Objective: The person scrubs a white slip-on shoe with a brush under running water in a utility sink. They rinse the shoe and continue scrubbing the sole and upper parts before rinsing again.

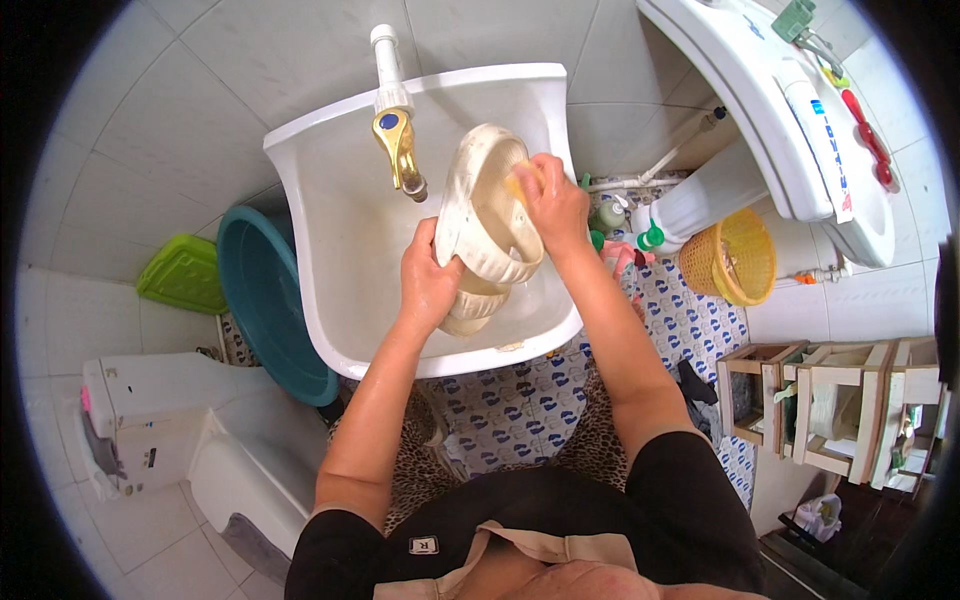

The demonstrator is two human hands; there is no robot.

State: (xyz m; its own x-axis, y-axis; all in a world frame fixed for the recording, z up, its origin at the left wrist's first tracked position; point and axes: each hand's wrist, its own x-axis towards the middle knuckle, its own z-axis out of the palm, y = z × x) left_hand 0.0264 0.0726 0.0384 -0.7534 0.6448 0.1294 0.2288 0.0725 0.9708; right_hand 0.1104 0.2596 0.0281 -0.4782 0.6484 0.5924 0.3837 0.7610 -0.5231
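Note:
A cream-white slipper [459, 187], with grey scuffs along its side, is held tilted over a white ceramic sink [360, 247]. My left hand [429, 277] grips its lower left edge. In my right hand [559, 206] is a yellowish scrubbing pad or brush [517, 182], pressed to the slipper's right inner edge; my fingers partly hide it, so its exact kind is unclear. Below the held slipper, another matching slipper [480, 301] sits in the sink, mostly covered from view. A brass faucet [401, 150] with a blue-dotted handle juts over the basin, left of the slipper.
Left of the sink stand a teal plastic tub [259, 307], a green lid [184, 274] and a white toilet [247, 457]. On the right are a washbasin [795, 142], a yellow wastebasket [697, 262], bottles [611, 215] on the floor and a wooden rack [810, 405].

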